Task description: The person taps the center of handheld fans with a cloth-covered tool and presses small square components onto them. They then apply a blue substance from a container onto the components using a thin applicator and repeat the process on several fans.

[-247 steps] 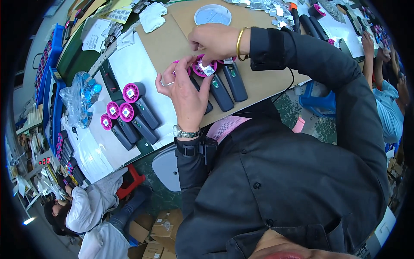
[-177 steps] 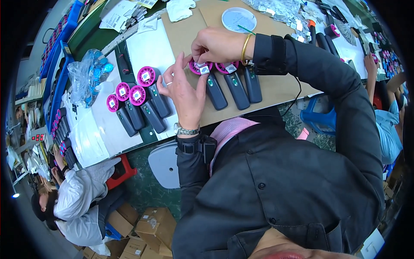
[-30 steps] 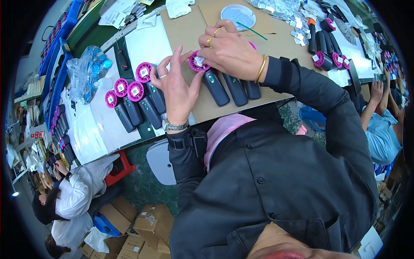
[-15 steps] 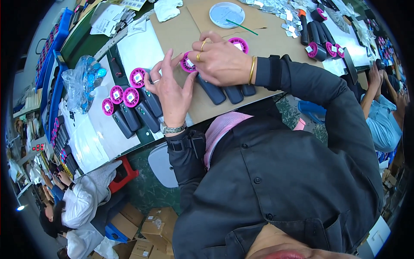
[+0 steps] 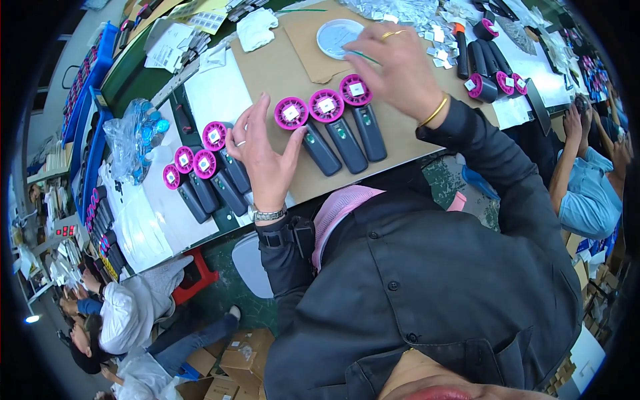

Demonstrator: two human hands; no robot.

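Three handheld fans with pink round heads lie in a row on the brown board before me: the left fan (image 5: 323, 152), the middle fan (image 5: 348, 148) and the right fan (image 5: 371, 137). Each has a dark grey handle and a white square at the centre of its head. My left hand (image 5: 265, 157) is open beside the left fan, fingers spread, its thumb by the head. Beyond the row, my right hand (image 5: 403, 70) pinches a thin green stick (image 5: 365, 57) at the edge of a round white dish (image 5: 339, 35).
More pink-headed fans (image 5: 203, 165) lie left of my left hand, near a plastic bag of blue items (image 5: 137, 137). At the far right are further fans (image 5: 483, 87) and small silvery packets (image 5: 443, 40). Co-workers sit at both sides.
My right hand has left the fan heads and moved up and right to the dish, where its fingers have closed around the green stick. My left hand has stayed by the left fan.
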